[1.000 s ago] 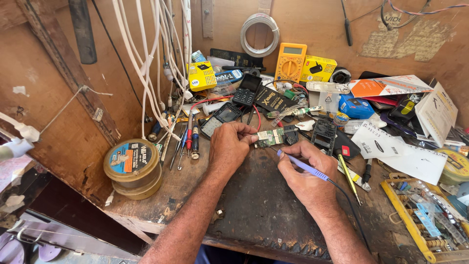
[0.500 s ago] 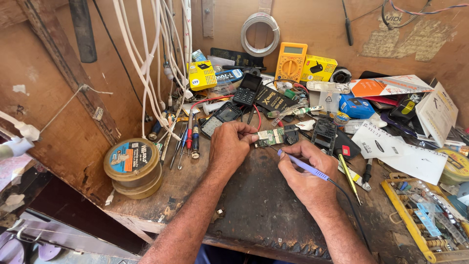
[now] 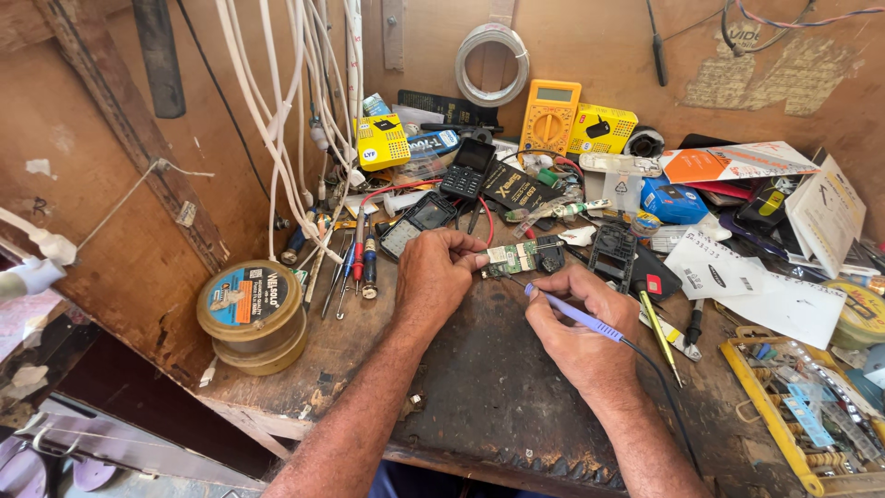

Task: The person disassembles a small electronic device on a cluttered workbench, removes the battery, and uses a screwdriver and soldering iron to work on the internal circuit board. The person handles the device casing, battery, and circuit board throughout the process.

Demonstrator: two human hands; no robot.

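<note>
My left hand (image 3: 433,277) pinches the left end of a small green circuit board (image 3: 510,258) and holds it down on the dark mat (image 3: 489,387). My right hand (image 3: 576,332) grips a slim blue soldering iron (image 3: 576,314) like a pen. Its tip points at the lower edge of the board. A black cord (image 3: 654,387) runs back from the iron along my right forearm.
A round tin of solder paste (image 3: 251,309) stands at the left edge. Screwdrivers (image 3: 355,267) lie beside my left hand. Behind the board are black phones (image 3: 466,171), a yellow multimeter (image 3: 549,115), boxes and papers (image 3: 765,295). A yellow parts tray (image 3: 793,415) sits at right. White cables (image 3: 304,111) hang at the back.
</note>
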